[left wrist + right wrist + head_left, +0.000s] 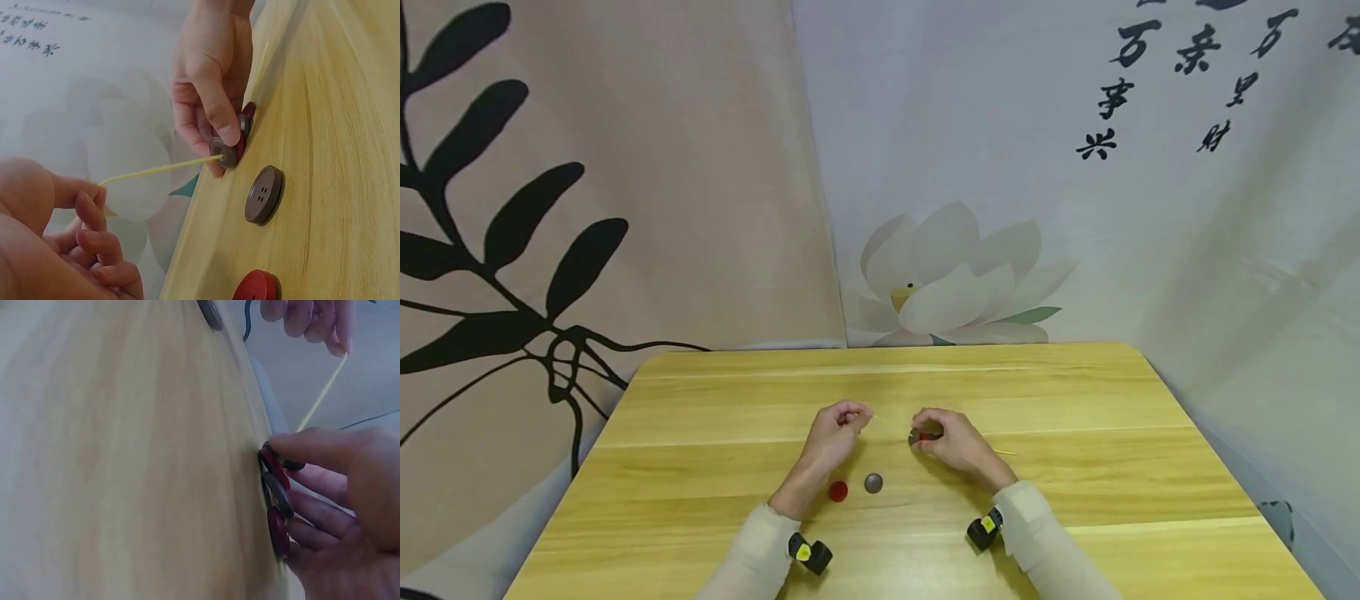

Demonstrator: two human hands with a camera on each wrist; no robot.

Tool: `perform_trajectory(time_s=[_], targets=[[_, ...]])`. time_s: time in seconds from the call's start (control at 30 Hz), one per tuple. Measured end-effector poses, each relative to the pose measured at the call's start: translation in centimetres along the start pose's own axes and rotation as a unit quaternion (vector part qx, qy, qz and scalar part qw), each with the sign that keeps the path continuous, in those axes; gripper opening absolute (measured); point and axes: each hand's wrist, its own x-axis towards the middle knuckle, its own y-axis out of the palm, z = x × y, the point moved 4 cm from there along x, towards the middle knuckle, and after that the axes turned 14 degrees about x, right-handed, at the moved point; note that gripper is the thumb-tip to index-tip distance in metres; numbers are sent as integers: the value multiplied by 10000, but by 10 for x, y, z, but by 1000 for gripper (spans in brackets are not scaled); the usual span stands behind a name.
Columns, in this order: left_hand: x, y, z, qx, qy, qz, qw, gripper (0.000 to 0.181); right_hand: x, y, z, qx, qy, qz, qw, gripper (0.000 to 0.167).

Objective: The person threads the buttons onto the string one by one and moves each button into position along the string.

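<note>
Tabletop (1097, 408); string (162, 169) entering button (217, 147): left-wrist view only.

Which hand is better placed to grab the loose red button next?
Probably the left hand: it sits nearer the loose red button and pinches only the yellow string, while the right hand holds the threaded buttons.

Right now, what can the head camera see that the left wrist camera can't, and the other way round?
Only the head view shows the black leaves on the cloth and the pale sleeves. Only the left wrist view shows the four holes in the loose brown button. Both show that button, the loose red button, the left grip pinching the yellow string, and the right grip holding more buttons.
</note>
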Motion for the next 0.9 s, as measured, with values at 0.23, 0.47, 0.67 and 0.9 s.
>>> perform_trajectory(time_s=[0.23, 0.47, 0.67, 0.9], targets=[[0, 1, 1, 22, -34, -1, 10000, 24, 0, -3, -1, 8, 97, -13, 10000, 30], [1, 1, 0, 16, -10, 10, 10000, 24, 0, -3, -1, 235, 201, -9, 9995, 26], [0, -1, -2, -13, 33, -3, 10000, 24, 1, -3, -1, 271, 184, 20, 9995, 21], [-1, 2, -2, -56, -29, 58, 10000, 23, 0, -2, -2, 114, 23, 111, 9999, 21]])
